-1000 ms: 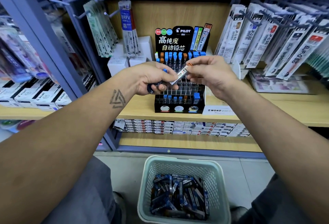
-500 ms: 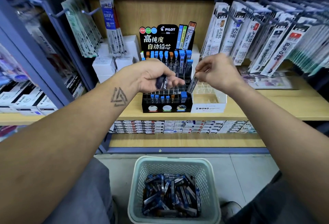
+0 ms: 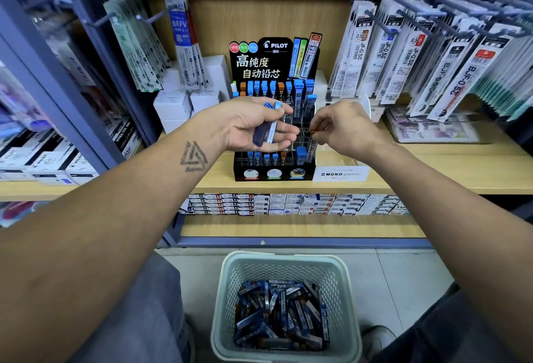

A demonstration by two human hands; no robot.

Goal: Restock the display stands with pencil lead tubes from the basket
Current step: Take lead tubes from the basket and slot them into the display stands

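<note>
Pencil lead tube (image 3: pixel 312 147) pinched by right hand (image 3: pixel 344 129) at display stand (image 3: pixel 274 160) front row; left hand (image 3: pixel 253 123) cradles spare tubes (image 3: pixel 266 129); basket (image 3: pixel 284 264) below.

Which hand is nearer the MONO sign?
Right. The right hand hovers just above the MONO sign, pinching an orange-capped tube; the left hand is farther left, holding blue-capped tubes.
</note>
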